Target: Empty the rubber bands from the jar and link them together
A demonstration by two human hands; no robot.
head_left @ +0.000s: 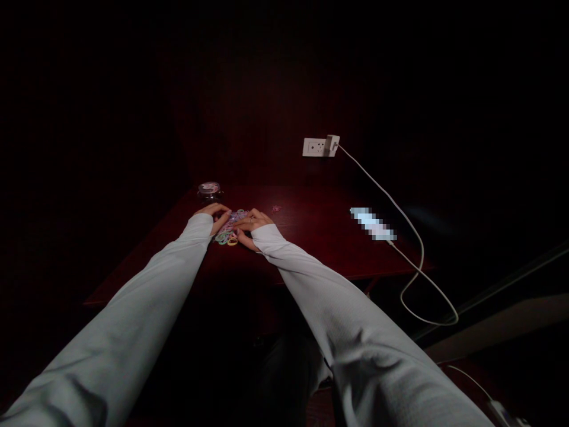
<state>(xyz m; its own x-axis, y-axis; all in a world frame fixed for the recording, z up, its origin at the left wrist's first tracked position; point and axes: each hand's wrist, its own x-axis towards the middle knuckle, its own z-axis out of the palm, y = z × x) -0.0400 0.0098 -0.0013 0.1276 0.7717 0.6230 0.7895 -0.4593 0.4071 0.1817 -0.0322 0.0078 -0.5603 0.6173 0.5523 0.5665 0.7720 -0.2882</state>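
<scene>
Bands point(230, 228) | left hand point(212, 210), right hand point(254, 222) touching either side, both part-curled | grasping or not: cannot tell

Left hand point(211, 212) near right hand point(253, 223), fingers point(246, 225) bent

V. dim light; dk red tbl point(315, 228), wall point(258, 142) w/ white socket point(315, 147).
</scene>
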